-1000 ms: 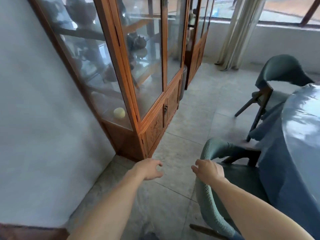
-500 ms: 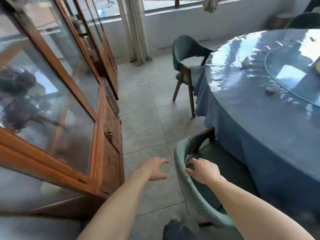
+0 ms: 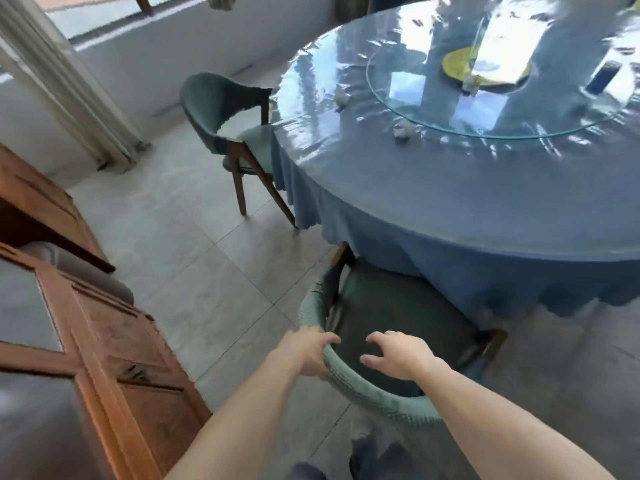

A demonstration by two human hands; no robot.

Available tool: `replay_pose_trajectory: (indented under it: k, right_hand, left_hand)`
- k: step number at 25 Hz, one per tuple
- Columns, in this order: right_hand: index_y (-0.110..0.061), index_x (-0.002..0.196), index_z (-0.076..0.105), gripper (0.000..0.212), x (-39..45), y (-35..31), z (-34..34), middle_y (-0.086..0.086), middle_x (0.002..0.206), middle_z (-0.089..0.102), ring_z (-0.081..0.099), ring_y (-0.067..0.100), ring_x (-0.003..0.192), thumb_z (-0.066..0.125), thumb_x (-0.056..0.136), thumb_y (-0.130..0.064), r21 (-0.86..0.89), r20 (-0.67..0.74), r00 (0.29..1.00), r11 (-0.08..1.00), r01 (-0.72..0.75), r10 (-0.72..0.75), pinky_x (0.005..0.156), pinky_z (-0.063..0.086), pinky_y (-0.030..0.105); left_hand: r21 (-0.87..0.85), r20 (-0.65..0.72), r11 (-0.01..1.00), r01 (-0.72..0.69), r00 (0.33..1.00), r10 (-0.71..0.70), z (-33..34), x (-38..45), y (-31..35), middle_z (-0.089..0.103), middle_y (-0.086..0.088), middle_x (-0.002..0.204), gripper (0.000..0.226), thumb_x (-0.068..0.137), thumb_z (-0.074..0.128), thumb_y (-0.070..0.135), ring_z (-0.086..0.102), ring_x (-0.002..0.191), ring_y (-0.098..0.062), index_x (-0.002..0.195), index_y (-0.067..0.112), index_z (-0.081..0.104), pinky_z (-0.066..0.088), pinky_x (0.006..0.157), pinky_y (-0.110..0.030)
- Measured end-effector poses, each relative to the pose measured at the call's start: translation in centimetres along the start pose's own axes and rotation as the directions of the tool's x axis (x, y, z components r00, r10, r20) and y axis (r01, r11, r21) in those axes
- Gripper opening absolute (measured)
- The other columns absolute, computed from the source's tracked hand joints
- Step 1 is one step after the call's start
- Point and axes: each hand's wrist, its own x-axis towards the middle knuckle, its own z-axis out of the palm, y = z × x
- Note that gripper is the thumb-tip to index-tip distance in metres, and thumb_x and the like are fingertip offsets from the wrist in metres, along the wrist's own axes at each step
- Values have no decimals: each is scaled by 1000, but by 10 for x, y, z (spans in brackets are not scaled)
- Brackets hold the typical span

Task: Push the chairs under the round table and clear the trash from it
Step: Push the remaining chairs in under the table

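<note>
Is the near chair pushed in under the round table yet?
Not yet. The near chair has its whole seat out beyond the table edge; left hand rests on its backrest, right hand hovers above the seat.

A single head-worn wide-angle camera looks forward and steeply down from standing height. The near green chair (image 3: 349, 379) sits close below the lens, the round table (image 3: 450, 209) spreads to the upper right, and a wooden cabinet (image 3: 104, 341) runs along the left edge, bowed by the lens.
</note>
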Motion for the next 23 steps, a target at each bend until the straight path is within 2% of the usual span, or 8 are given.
replay_pose_trajectory:
  k: [4,8,10,13,15,18,23]
  right_hand:
    - [-38,145,38,79,-17,8,30,-2,140,53,52,22,127,47,79,-80,120,102,984,981,-154,142,98,45,41]
    - [-36,143,40,83,-35,-8,60,-2,133,56,55,23,122,57,74,-78,184,150,968,956,-227,201,96,47,40]
    - [-35,140,42,73,-39,-20,74,0,130,56,55,25,120,63,77,-65,154,109,961,951,-268,253,97,47,42]
    - [-34,137,44,55,-39,-39,87,3,127,54,51,28,120,62,85,-39,163,50,921,906,-390,387,97,44,48]
    - [-31,134,45,48,-34,-52,98,3,126,51,46,29,123,58,88,-25,214,63,872,847,-487,486,100,38,61]
    - [-32,129,48,44,-23,-59,104,1,124,52,44,29,124,56,89,-15,238,81,829,797,-555,553,101,29,75]
    - [-36,125,50,49,-9,-50,106,-4,121,56,46,28,121,53,89,-4,201,43,836,815,-543,547,97,29,78]
  left_hand:
    - [194,147,965,-179,977,152,10,24,-1,42,1,144,83,73,76,43,35,134,-24,145,40,36,38,102,-47]
    - [277,157,910,-308,949,273,29,37,-17,41,3,144,72,79,67,37,32,135,-24,144,40,36,32,102,-64]
    - [288,120,898,-331,943,309,30,42,-23,42,2,145,59,86,57,37,32,135,-23,142,40,38,29,102,-70]
    - [286,115,891,-352,936,332,33,49,-28,42,1,144,56,89,56,43,30,137,-24,142,37,39,23,102,-77]
    - [282,105,889,-360,933,345,38,52,-30,43,1,143,56,88,57,47,31,136,-24,141,37,40,21,101,-79]
    - [276,100,887,-371,929,358,38,54,-31,45,1,139,52,90,57,50,33,134,-25,138,37,42,21,99,-80]
    - [267,103,877,-399,917,385,32,63,-36,46,1,138,45,94,55,47,31,135,-26,137,36,44,18,98,-83]
